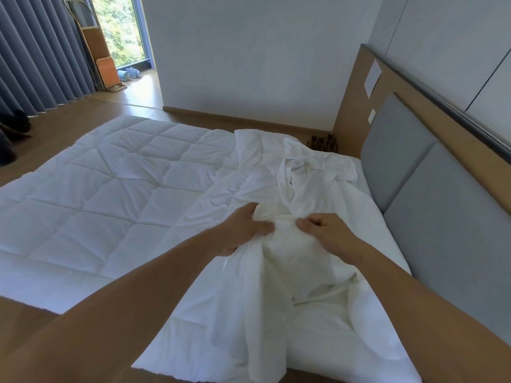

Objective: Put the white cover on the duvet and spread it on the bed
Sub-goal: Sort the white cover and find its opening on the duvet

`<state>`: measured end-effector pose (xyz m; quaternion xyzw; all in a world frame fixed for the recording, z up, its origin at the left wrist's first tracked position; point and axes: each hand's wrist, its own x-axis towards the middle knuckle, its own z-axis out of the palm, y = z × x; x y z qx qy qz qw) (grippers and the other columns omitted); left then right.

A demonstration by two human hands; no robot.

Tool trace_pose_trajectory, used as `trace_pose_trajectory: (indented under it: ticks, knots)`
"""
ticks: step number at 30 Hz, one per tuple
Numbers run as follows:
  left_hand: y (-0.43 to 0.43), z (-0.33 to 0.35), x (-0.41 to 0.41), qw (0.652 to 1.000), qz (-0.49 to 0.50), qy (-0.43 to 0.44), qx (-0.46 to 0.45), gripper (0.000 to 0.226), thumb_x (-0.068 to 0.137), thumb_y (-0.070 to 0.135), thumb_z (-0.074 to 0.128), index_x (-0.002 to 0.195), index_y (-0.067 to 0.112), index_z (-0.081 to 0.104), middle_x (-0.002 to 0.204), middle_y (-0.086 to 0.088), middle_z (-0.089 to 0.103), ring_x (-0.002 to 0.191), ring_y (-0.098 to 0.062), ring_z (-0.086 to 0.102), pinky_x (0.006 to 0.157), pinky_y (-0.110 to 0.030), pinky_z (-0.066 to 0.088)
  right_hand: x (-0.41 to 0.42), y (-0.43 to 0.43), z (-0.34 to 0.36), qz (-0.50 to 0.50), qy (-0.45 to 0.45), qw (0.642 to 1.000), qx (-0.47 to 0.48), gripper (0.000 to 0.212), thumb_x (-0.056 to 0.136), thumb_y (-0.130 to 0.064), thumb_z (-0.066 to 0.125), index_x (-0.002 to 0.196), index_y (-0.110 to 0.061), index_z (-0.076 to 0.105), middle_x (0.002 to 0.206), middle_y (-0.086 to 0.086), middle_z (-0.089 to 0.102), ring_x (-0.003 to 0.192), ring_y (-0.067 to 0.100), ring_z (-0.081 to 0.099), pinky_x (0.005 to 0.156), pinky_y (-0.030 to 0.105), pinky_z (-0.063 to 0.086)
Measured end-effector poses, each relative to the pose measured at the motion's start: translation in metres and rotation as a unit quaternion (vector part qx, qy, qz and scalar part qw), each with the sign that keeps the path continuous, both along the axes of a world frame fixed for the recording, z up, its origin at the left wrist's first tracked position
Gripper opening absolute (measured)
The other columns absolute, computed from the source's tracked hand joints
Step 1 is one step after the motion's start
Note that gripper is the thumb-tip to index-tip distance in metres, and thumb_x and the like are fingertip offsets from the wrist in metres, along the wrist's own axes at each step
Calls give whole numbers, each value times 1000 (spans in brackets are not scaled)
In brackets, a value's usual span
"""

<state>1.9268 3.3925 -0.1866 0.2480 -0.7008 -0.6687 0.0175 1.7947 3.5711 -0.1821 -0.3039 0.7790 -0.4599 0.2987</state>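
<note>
The white cover [309, 189] hides the fingertips of the left hand [243, 230] and the right part of the duvet [110, 189].

The 2 bare forearms reached forward from the bottom corners of the view and converged near the middle. The left hand [243, 229] curled its fingers and pressed its thumb into a bunched fold of the crumpled white fabric cover [257, 286]. The right hand [329, 234], just beside it, pinched the same fold, knuckles up.
</note>
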Motion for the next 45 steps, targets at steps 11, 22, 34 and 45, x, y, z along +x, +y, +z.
trace_pose_trajectory:
  ticks: [11,22,34,45]
  knots:
    - [-1,3,5,995,-75,-38,52,43,84,-7,61,122,12,59,118,-14,66,106,-32,66,90,-43,57,-4,-8,12,9,3,999,38,24,93,-41,65,97,-20,77,99,-2,75,90,15,70,79,26,57]
    - [2,2,4,983,-79,22,-163,59,79,1,66,132,24,52,117,4,61,107,-17,61,88,-32,56,-1,-13,-4,14,170,983,66,12,92,-26,69,90,-17,77,74,-3,70,56,1,57,65,20,46]
    - [-1,16,-4,996,-91,-23,9,46,81,-1,71,124,9,59,119,-16,68,107,-32,68,95,-44,56,-6,-33,18,-106,342,931,-73,13,91,-16,69,102,-10,74,94,2,71,83,14,64,84,28,53]
    - [-1,24,-28,977,27,111,180,56,76,10,71,130,12,58,123,-20,66,109,-40,65,96,-56,52,-5,-26,47,-144,119,976,-113,44,85,-35,75,120,-25,50,117,-8,54,95,0,60,71,15,45]
